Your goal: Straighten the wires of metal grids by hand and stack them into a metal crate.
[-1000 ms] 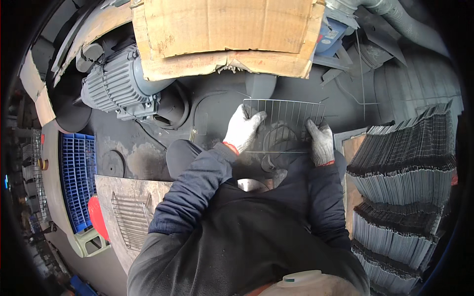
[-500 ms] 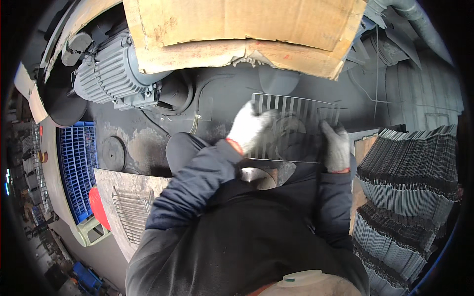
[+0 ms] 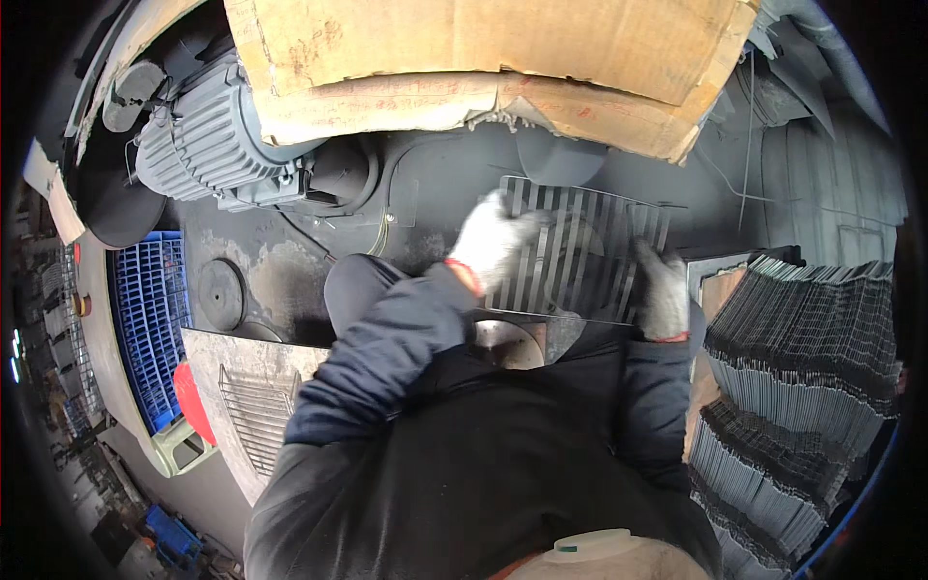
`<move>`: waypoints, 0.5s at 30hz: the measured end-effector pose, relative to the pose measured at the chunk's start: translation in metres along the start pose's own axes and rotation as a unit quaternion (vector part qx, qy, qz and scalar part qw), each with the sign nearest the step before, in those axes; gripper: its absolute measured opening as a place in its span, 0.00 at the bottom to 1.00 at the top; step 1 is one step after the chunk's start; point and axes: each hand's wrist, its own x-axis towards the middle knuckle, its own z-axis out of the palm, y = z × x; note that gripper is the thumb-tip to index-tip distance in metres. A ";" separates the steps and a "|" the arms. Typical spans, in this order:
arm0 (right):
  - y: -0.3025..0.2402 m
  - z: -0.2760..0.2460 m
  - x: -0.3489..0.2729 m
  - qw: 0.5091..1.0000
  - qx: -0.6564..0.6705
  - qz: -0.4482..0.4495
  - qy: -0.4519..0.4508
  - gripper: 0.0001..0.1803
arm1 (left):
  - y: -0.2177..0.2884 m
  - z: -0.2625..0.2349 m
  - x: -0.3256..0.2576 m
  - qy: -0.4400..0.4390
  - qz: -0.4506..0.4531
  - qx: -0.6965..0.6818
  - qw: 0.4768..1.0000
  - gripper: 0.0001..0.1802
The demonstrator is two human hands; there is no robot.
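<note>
A rectangular metal wire rack [image 3: 570, 253] with parallel bars is held up in front of my lap, slightly tilted. My left hand [image 3: 490, 242], in a white knit glove with a red cuff, is closed on its left edge. At the opposite edge, my right hand [image 3: 664, 298], in a greyer glove, grips the rack's side; some of its fingers are hidden or blurred. Beneath the rack, a rounded metal part [image 3: 509, 343] shows between my legs.
Many similar racks stand in stacks [image 3: 802, 324] at my right. Another wire rack [image 3: 259, 416] lies on a board [image 3: 314, 360] at my left. A grey motor [image 3: 208, 145] is at the far left. Cardboard [image 3: 483, 43] hangs across the front. Beyond the board sits a blue crate [image 3: 153, 319].
The rack stays between both hands and has shifted slightly, its bars now showing more distinctly. My right hand has moved a little lower, and the whole view has shifted slightly.
</note>
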 end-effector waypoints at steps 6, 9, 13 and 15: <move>0.006 0.036 0.012 0.996 -0.070 -0.001 -0.062 0.16 | 0.009 -0.046 -0.018 0.054 -0.082 0.034 0.995 0.28; 0.056 0.075 0.027 0.980 -0.108 0.007 -0.168 0.16 | 0.002 -0.109 -0.043 0.068 -0.058 -0.110 0.990 0.20; 0.039 0.097 -0.026 0.978 0.040 0.067 -0.195 0.09 | 0.026 -0.121 -0.086 0.090 0.006 -0.088 0.992 0.13; 0.033 0.086 -0.043 0.974 0.055 0.065 -0.208 0.08 | 0.044 -0.111 -0.110 0.063 0.031 -0.048 0.996 0.15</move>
